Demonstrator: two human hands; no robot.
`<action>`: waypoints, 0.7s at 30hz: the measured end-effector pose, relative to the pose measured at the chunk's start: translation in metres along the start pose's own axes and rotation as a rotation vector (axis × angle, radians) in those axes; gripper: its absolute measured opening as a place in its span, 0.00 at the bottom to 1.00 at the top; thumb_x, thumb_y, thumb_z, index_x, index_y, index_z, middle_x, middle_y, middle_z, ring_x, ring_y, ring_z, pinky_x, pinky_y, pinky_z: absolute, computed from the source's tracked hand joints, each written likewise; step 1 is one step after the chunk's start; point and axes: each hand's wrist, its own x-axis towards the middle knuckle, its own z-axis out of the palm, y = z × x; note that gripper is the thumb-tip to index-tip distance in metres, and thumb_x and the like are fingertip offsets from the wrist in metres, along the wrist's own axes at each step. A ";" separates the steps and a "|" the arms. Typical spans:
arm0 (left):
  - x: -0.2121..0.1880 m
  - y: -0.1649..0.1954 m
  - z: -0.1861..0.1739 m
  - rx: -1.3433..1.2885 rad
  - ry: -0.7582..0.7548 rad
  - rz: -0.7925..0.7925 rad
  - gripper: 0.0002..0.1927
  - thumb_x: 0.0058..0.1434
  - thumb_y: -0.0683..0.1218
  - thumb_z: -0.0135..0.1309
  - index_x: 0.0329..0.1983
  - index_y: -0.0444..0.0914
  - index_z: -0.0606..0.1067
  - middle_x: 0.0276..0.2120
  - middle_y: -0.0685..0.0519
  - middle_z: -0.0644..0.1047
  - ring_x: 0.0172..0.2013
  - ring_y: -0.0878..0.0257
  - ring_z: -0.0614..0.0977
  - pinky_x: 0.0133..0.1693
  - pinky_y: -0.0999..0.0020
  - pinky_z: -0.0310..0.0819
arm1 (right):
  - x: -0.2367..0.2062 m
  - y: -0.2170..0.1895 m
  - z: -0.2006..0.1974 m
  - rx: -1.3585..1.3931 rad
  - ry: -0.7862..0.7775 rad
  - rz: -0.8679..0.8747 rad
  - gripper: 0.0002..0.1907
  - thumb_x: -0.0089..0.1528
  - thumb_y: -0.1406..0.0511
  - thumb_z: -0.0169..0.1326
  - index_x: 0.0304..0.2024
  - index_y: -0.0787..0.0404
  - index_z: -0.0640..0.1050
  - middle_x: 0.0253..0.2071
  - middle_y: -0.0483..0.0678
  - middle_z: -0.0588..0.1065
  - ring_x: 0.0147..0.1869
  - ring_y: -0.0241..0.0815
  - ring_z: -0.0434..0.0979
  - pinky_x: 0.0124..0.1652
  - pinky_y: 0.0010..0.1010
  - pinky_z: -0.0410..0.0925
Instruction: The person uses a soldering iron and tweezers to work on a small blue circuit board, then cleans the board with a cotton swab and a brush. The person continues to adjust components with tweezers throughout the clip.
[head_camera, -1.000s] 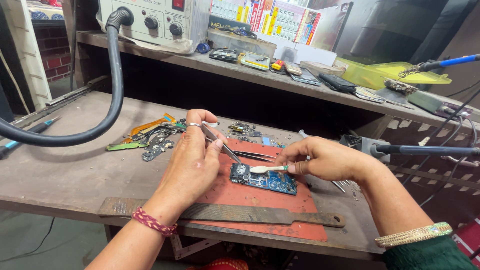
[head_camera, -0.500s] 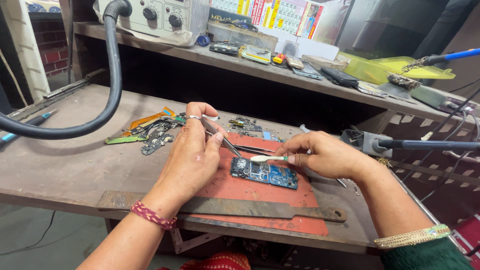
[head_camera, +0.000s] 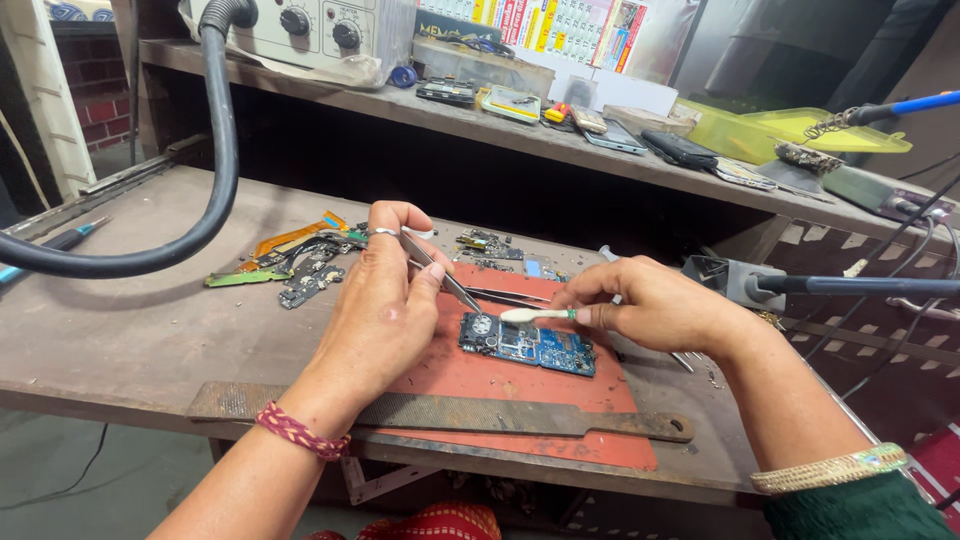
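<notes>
A small blue circuit board (head_camera: 530, 344) lies on a red work mat (head_camera: 520, 385) on the bench. My left hand (head_camera: 385, 300) holds metal tweezers (head_camera: 445, 275), their tips down at the board's left end. My right hand (head_camera: 655, 305) holds a white brush-like tool (head_camera: 530, 315) by its handle, with the head over the same left corner of the board. A second pair of tweezers (head_camera: 515, 297) lies on the mat behind the board.
A long rusty metal file (head_camera: 440, 410) lies along the bench's front edge. Loose phone parts and flex cables (head_camera: 300, 260) sit left of the mat. A thick black hose (head_camera: 190, 190) curves across the left. A soldering iron (head_camera: 800, 285) rests at right. The rear shelf (head_camera: 560, 140) carries phones, boxes and a control unit.
The brush head in my right hand has shifted slightly left onto the board's corner, and the tweezer tips have come down beside it. The board stays in place.
</notes>
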 end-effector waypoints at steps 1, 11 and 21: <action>0.000 0.000 0.001 -0.018 -0.008 0.015 0.16 0.65 0.40 0.49 0.54 0.39 0.61 0.34 0.49 0.78 0.39 0.55 0.83 0.43 0.58 0.75 | 0.000 0.000 0.000 0.012 -0.008 0.002 0.15 0.58 0.69 0.56 0.47 0.55 0.84 0.40 0.44 0.84 0.45 0.36 0.82 0.48 0.30 0.73; 0.002 0.001 0.000 -0.046 -0.021 -0.018 0.16 0.64 0.39 0.48 0.54 0.40 0.60 0.35 0.51 0.80 0.38 0.57 0.84 0.42 0.60 0.75 | 0.005 -0.005 0.000 0.015 -0.029 0.028 0.19 0.59 0.69 0.55 0.51 0.52 0.84 0.36 0.44 0.84 0.40 0.35 0.81 0.44 0.30 0.73; 0.004 0.001 -0.001 -0.049 0.002 0.001 0.16 0.65 0.41 0.50 0.53 0.39 0.61 0.33 0.49 0.77 0.36 0.57 0.83 0.40 0.60 0.75 | 0.004 0.000 -0.001 0.005 -0.018 0.014 0.16 0.58 0.68 0.57 0.48 0.53 0.85 0.36 0.44 0.84 0.41 0.36 0.81 0.44 0.31 0.73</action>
